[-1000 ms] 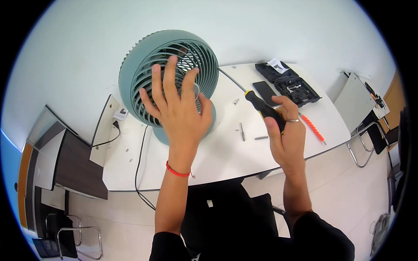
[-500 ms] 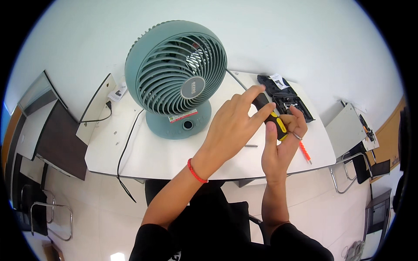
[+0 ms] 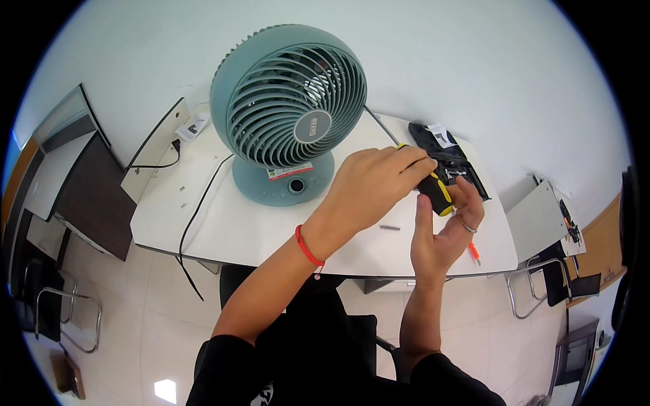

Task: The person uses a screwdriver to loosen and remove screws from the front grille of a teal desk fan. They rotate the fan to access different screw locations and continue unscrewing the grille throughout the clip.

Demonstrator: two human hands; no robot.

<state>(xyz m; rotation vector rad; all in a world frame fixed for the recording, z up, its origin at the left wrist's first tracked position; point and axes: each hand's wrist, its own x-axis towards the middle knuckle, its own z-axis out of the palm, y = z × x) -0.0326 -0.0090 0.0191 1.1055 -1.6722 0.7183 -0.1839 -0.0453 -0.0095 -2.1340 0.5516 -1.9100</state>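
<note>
A screwdriver (image 3: 437,193) with a black and yellow handle is held out over the right half of the table. My left hand (image 3: 379,179), with a red cord at the wrist, closes over the handle from above. Its shaft slants up and left, and the tip passes out of sight behind the fan (image 3: 288,95). Around the butt of the handle, the thumb and fingers of my right hand (image 3: 447,233) are curled. The green fan stands upright on its round base, left of both hands, its front grille in place. Below the left fingers lies a small metal bit (image 3: 390,228).
An opened black tool case (image 3: 467,162) lies at the back right. An orange-red stick-like piece (image 3: 474,254) is near the table's right front edge. A black cable (image 3: 196,227) hangs over the left front edge of the white table (image 3: 159,227). Chairs and desks stand either side.
The view has shifted a little, so the fan sits further right and higher. My left hand has slid along the screwdriver handle, with its fingers more closed; the right fingers have loosened slightly.
</note>
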